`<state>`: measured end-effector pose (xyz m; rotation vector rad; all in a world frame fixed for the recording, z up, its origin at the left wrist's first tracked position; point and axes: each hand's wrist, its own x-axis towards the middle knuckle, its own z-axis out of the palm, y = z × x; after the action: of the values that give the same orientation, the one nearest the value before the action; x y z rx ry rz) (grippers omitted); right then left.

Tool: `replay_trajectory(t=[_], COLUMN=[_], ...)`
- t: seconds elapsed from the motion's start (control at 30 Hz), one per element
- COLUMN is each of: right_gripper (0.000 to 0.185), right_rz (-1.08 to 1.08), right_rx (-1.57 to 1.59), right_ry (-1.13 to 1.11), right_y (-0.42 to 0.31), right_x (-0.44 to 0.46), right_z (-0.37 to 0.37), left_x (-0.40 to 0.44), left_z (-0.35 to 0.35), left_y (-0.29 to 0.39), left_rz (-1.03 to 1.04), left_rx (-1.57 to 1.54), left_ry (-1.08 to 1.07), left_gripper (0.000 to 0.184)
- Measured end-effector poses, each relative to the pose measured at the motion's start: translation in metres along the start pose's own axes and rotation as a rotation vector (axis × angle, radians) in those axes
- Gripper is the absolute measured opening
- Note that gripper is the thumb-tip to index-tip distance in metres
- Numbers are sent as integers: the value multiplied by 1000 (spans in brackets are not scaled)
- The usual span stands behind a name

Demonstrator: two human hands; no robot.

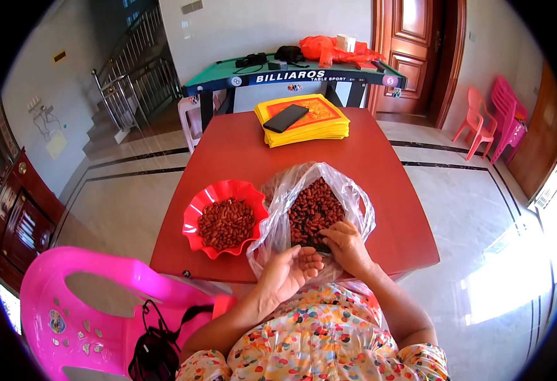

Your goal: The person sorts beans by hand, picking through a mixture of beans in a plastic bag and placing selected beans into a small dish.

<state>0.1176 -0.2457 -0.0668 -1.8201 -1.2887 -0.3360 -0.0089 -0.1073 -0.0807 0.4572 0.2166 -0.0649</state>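
Observation:
A clear plastic bag (271, 240) lies open on the red table (227, 147), with many red-brown nuts or beans (316, 206) inside. My left hand (289, 272) is at the bag's near edge, palm up with its fingers curled loosely; whether anything small lies in the palm is hard to tell. Over the near right part of the bag's contents, my right hand (347, 246) has thumb and fingertips pressed together, and what they hold is too small to make out. To the left of the bag stands a red wavy-edged bowl (192, 219) holding similar red-brown pieces (225, 223).
Toward the table's far edge, a black phone (286, 118) rests on a stack of yellow and red packets (310, 134). A pink chair (100, 270) with a black bag (154, 349) is at the near left. Beyond stands a billiard table (246, 80).

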Motion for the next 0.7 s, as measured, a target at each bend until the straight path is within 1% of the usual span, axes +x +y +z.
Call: replay_trajectory(t=[0.17, 0.23, 0.27, 0.3, 0.4, 0.43, 0.5, 0.53, 0.7], right_gripper=[26, 33, 38, 38, 38, 38, 36, 32, 29], right_rz=[-18, -48, -45, -45, -94, -94, -46, -85, -145], right_rx=[-23, -64, -98, -102, -255, -259, -192, -185, -96], right_ry=[12, 20, -20, -16, -104, -97, -190, -149, -94], right_y=[-4, -11, -12, -13, -10, -8, -8, -8, 0], right_x=[3, 6, 6, 6, 2, 0, 0, 0, 0], right_z=[-2, -5, -5, -4, 5, 6, 6, 6, 9], left_x=[0, 0, 0, 0, -1, -1, -1, 0, 1], left_z=[-1, -1, -1, 0, 2, 3, 2, -2, -5], left_y=[0, 0, 0, 0, 1, 1, 1, 0, 1], left_rz=[-4, -8, -6, -5, -8, -10, -6, -7, -13], left_rx=[-4, -8, -4, 0, 22, 28, 34, 26, 20], left_ry=[-13, -23, -17, -12, 11, 6, 33, 26, 23], left_gripper=[34, 35, 35, 35, 35, 35, 35, 35, 34])
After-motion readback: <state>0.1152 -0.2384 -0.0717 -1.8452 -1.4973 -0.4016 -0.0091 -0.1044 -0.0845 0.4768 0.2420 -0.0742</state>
